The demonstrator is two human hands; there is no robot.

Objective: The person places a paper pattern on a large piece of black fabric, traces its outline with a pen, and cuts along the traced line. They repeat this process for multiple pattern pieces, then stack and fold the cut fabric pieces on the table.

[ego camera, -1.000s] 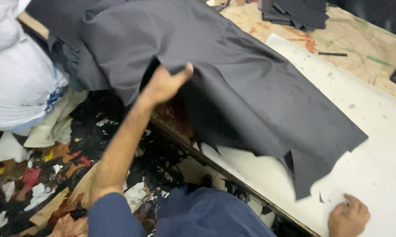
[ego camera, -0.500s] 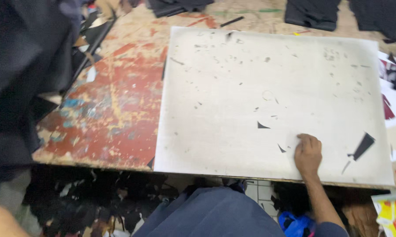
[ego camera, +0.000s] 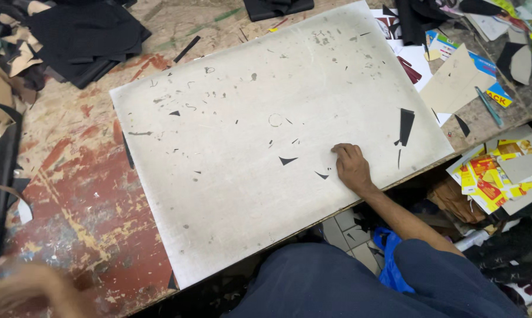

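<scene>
Grey scuffed cutting board lies flat on my tabletop; my right hand presses it, fingers loosely spread, holding nothing, steadying it. Left hand blurred; cannot tell.

Blurred and cut off around the hands

The left hand is a motion-blurred smear cut by the bottom edge, its fingers unreadable. Far up-left of it, dark fabric runs off the top edge; right of the right hand, yellow packets lie partly hidden.
</scene>
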